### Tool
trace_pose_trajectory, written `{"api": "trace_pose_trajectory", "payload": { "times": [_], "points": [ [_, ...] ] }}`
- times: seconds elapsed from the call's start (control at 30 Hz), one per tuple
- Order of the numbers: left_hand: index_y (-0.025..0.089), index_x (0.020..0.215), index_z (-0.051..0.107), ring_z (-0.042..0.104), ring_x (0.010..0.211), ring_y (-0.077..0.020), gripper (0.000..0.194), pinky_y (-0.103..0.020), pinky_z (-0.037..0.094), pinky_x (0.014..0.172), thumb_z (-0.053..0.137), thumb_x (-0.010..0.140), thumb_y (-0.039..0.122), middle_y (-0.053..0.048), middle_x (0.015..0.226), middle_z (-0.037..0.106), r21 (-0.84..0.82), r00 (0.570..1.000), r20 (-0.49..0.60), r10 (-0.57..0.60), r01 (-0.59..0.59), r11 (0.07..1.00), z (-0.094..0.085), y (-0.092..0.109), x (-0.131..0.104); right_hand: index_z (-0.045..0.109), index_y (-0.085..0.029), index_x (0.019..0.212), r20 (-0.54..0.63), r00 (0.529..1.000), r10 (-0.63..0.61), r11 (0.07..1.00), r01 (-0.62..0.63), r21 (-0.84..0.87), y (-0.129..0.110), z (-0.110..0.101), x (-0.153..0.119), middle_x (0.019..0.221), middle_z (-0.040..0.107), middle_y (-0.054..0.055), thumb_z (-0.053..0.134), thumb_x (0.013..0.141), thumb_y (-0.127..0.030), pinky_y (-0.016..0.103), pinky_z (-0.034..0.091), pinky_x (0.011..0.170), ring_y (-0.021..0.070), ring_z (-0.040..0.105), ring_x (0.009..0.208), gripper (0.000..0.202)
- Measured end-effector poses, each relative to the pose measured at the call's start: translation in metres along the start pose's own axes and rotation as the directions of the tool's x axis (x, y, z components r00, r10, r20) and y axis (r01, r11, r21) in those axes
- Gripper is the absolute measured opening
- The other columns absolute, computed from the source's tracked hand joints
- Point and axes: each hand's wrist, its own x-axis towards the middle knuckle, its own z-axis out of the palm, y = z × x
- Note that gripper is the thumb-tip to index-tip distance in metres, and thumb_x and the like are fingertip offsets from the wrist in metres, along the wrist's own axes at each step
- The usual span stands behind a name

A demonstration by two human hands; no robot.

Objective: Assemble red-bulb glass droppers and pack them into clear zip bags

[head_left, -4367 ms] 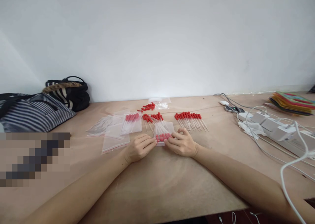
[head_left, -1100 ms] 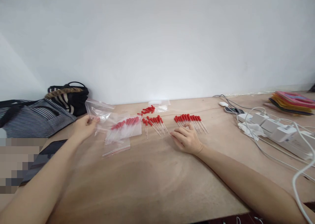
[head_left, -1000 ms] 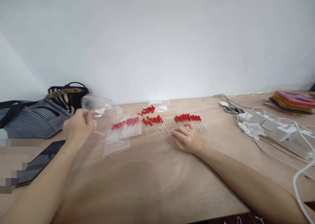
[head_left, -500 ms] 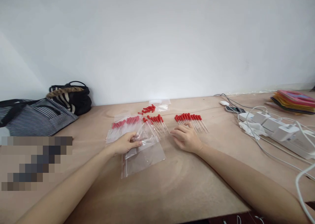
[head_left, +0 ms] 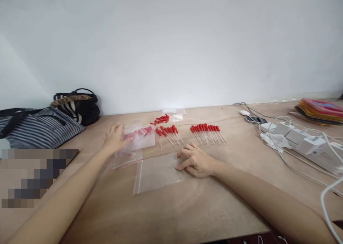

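Note:
A flat clear zip bag (head_left: 158, 174) lies on the table in front of me, its zip edge to the left. My right hand (head_left: 195, 160) is at its right end, fingers bent and closed on the bag's edge. Farther left, my left hand (head_left: 115, 140), somewhat blurred, has its fingers apart beside clear bags (head_left: 146, 141) with red-bulbed droppers inside. Loose droppers with red rubber bulbs (head_left: 169, 131) lie right of those bags. Another row of droppers (head_left: 207, 131) fans out beyond my right hand.
Loose red bulbs (head_left: 162, 119) and a bag of clear tubes (head_left: 177, 117) lie near the wall. A striped bag (head_left: 40, 128) and a black bag (head_left: 83, 106) stand left. Right are a power strip with chargers (head_left: 308, 142), white cables, a small black device (head_left: 254, 119) and colourful folders (head_left: 318, 111).
My left hand has let go of the clear bags and moved left to the filled ones. My right hand has come nearer and taken the flat bag's right edge.

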Motion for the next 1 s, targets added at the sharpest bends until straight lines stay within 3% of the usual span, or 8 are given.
{"api": "trace_pose_trajectory", "payload": {
  "times": [0.07,0.17,0.3,0.43,0.57,0.77,0.83,1.0],
  "points": [
    [0.016,0.117,0.045,0.034,0.121,-0.0300,0.046,-0.042,0.029,0.098,0.050,0.076,0.037,-0.013,0.129,0.041,-0.022,0.967,-0.011,0.254,-0.254,0.967,0.004,0.015,-0.019,0.068,-0.030,0.087,0.004,1.000,-0.010,1.000,0.010,0.024,0.002,-0.002,0.000,0.103,0.057,0.003,0.049,0.072,-0.010,0.035,0.027,0.077,0.0180,0.045,0.093,0.031],
    [0.022,0.102,0.059,0.041,0.118,-0.0224,0.026,-0.035,0.032,0.099,0.045,0.084,0.035,-0.006,0.124,0.049,-0.224,0.697,0.211,0.686,-0.649,0.727,0.012,0.037,-0.057,0.069,-0.029,0.081,-0.015,1.000,-0.008,0.999,0.009,0.040,0.004,-0.003,-0.002,0.101,0.059,0.002,0.050,0.073,-0.011,0.035,0.027,0.079,0.0176,0.046,0.095,0.028],
    [0.026,0.120,0.050,0.043,0.119,-0.0224,0.037,-0.036,0.036,0.098,0.047,0.084,0.036,-0.005,0.131,0.046,-0.315,0.598,0.354,0.719,-0.648,0.694,0.014,0.044,-0.097,0.069,-0.028,0.080,-0.053,0.999,0.012,1.000,-0.012,-0.017,0.008,-0.001,-0.004,0.099,0.060,0.001,0.050,0.073,-0.011,0.033,0.027,0.078,0.0170,0.046,0.092,0.027],
    [0.027,0.124,0.045,0.052,0.111,-0.0225,0.039,-0.036,0.043,0.092,0.047,0.085,0.031,-0.005,0.125,0.053,-0.339,0.573,0.337,0.747,-0.667,0.664,0.000,0.043,-0.117,0.068,-0.028,0.088,-0.072,0.997,0.037,0.985,-0.049,-0.166,0.009,0.002,-0.004,0.103,0.059,0.003,0.049,0.076,-0.014,0.035,0.026,0.077,0.0185,0.045,0.090,0.026],
    [0.030,0.123,0.046,0.065,0.087,-0.0168,0.038,-0.027,0.052,0.075,0.039,0.088,0.017,-0.003,0.100,0.068,-0.492,0.455,0.276,0.847,-0.689,0.531,-0.011,0.054,-0.117,0.063,-0.026,0.100,-0.147,0.981,0.128,0.949,-0.164,-0.270,0.011,0.002,-0.003,0.106,0.057,0.006,0.046,0.077,-0.013,0.036,0.026,0.076,0.0197,0.044,0.090,0.031],
    [0.026,0.124,0.046,0.035,0.125,-0.0235,0.040,-0.043,0.030,0.102,0.046,0.085,0.027,-0.004,0.132,0.044,-0.372,0.268,0.391,0.880,-0.829,0.418,0.001,0.086,-0.105,0.065,-0.023,0.092,-0.225,0.961,0.164,0.944,-0.219,-0.247,0.013,0.001,-0.006,0.097,0.058,0.005,0.046,0.076,-0.013,0.033,0.025,0.075,0.0176,0.046,0.085,0.027],
    [0.022,0.125,0.045,0.039,0.122,-0.0226,0.040,-0.039,0.036,0.099,0.045,0.085,0.029,-0.007,0.132,0.044,-0.310,0.327,0.400,0.856,-0.831,0.462,0.009,0.099,-0.115,0.065,-0.023,0.089,-0.241,0.954,0.178,0.943,-0.236,-0.235,0.014,0.001,-0.007,0.096,0.058,0.005,0.047,0.077,-0.013,0.033,0.024,0.075,0.0175,0.046,0.085,0.024],
    [0.007,0.113,0.055,0.059,0.097,-0.0335,0.043,-0.045,0.052,0.073,0.047,0.083,0.036,-0.022,0.114,0.057,0.102,0.692,0.407,0.596,-0.683,0.723,0.021,0.130,-0.146,0.066,-0.022,0.087,-0.284,0.926,0.250,0.930,-0.311,-0.197,0.020,0.003,-0.009,0.092,0.059,0.005,0.048,0.077,-0.016,0.033,0.025,0.075,0.0178,0.047,0.086,0.021]
  ]
}}
